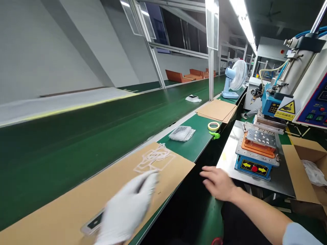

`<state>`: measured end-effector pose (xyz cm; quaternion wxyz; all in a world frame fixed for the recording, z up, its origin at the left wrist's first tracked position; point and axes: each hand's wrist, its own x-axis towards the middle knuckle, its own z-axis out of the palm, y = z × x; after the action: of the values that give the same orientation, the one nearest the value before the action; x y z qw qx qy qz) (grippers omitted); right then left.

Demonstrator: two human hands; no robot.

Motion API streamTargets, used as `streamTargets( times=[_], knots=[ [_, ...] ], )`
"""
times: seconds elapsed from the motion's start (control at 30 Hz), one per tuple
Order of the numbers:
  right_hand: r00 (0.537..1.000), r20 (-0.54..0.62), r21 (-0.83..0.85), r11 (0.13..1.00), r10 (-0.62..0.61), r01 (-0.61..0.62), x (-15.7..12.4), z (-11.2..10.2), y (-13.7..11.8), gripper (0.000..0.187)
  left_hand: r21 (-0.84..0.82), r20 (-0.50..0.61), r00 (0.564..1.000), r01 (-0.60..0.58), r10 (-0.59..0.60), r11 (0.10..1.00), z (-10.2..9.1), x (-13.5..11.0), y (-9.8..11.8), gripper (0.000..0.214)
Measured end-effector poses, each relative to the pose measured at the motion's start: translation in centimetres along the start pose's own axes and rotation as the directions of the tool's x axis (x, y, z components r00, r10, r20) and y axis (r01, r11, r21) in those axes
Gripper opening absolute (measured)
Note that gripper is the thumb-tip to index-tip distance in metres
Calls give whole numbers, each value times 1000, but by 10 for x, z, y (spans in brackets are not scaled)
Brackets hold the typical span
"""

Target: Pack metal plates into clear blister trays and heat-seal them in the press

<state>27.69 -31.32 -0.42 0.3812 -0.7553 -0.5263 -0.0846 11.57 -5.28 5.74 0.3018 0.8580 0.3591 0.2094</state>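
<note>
1. White glove fabric covers the left hand [127, 212], smeared by motion blur low in the view, above a long flat sheet of brown cardboard [63, 211] that lies on the green desk [196, 143].
2. At the near end of that cardboard rests a flat dark rectangular piece with a pale glossy border [93, 224], partly covered by the heel of the glove.
3. The left fingers [148, 178] stretch forward, close together. The blur hides whether they grip the piece or only lie over it, so I cannot tell.
4. The bare right hand [217, 183] hovers palm down over the dark gap between the desk edge and a shiny steel plate [230, 163]. Its fingers [205, 174] are spread flat and hold nothing.
5. Thin white plastic offcuts [153, 158], looped and frame-shaped, lie tangled farther along the cardboard, beyond the gloved hand.
6. Past them on the desk sit a small stack of clear crinkly plastic packets [182, 133], a cream roll of tape [214, 126] and a fanned pile of brown cardboard sheets [217, 110].
7. A blue press [255, 166] stands on the steel plate. It carries an orange block, a dimpled metal plate, yellow arrow labels and a red button.
8. An open brown cardboard box [293, 170] stands to the right of the press, with crumpled white wrap inside.
9. A smooth, matt dark green conveyor belt [76, 136] runs along the left of the desk.
</note>
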Motion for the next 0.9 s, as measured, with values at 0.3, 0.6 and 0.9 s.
streamTargets(
  times=[0.3, 0.6, 0.9],
  knots=[
    [911, -360, -398, 850, 201, -345, -49, -189, 112, 41, -504, 619, 704, 17, 347, 864, 204, 44, 257, 36],
    [938, -305, -590, 740, 166, -323, -3, -159, 152, 43, -422, 668, 689, 41, 280, 906, 279, 80, 294, 57],
    [932, -333, -598, 732, 141, -325, -1, -156, 150, 40, -340, 661, 694, -62, 285, 939, 288, 114, 278, 34]
  ],
)
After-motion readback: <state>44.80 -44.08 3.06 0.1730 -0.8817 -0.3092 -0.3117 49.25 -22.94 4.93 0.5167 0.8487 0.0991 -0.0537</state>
